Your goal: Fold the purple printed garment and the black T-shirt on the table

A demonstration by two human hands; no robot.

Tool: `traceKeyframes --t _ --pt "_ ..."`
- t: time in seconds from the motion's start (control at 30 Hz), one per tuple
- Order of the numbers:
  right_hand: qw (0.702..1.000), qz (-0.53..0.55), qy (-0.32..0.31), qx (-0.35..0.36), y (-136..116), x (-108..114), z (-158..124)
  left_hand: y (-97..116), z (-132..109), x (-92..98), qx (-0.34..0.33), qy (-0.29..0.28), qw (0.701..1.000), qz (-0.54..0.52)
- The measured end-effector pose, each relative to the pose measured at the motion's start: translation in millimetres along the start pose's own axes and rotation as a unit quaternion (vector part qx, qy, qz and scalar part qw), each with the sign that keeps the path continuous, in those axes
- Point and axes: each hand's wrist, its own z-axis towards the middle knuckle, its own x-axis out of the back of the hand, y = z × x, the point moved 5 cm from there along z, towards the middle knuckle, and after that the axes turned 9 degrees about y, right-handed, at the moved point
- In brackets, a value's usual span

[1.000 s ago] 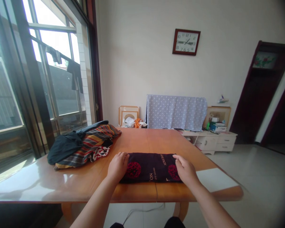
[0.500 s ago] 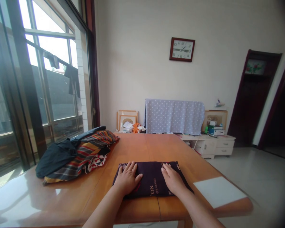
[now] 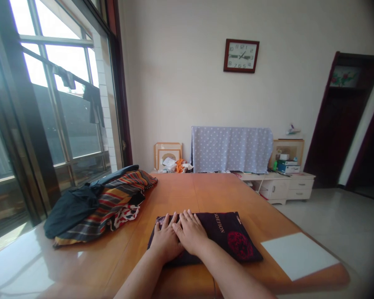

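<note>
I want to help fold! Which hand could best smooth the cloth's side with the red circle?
Probably the right hand: it lies flat on the cloth beside the uncovered red-circle side. The left hand rests at the cloth's far left edge.

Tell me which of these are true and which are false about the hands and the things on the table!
1. The left hand and the right hand both lie flat on the folded dark cloth with red round patterns. True.
2. The hands are at opposite ends of the cloth. False: they lie side by side on its left part.
3. A heap of striped and dark clothes lies on the orange-brown wooden table, left of the cloth. True.
4. The white flat rectangular sheet lies under the cloth. False: it lies apart from the cloth, to its right.
</note>
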Motion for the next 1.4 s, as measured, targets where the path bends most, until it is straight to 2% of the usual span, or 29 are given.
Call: traceKeyframes --t 0.07,0.17,0.7,0.87,1.0,1.23,1.4 --pt "1.000 -0.005 -0.027 -0.011 6 -7 -3 0 1 -0.4 0.003 0.001 1.000 0.003" --pt "0.999 -0.022 -0.041 -0.019 22 -6 -9 2 2 1.0 -0.001 0.007 1.000 0.003" --pt "0.973 -0.151 -0.016 -0.172 133 46 -42 3 5 2.3 0.004 0.031 0.999 -0.011" --pt "0.969 -0.155 -0.022 -0.193 138 53 -38 3 5 1.6 0.002 0.031 0.999 -0.008" --pt "0.970 -0.155 0.002 -0.187 136 60 -26 4 5 2.6 0.001 0.032 0.999 -0.007" --pt "0.972 -0.149 -0.015 -0.180 156 53 -35 2 4 4.2 0.001 0.021 1.000 -0.016" --pt "0.972 -0.147 -0.019 -0.184 162 50 -36 1 4 6.6 -0.004 0.014 1.000 -0.021"
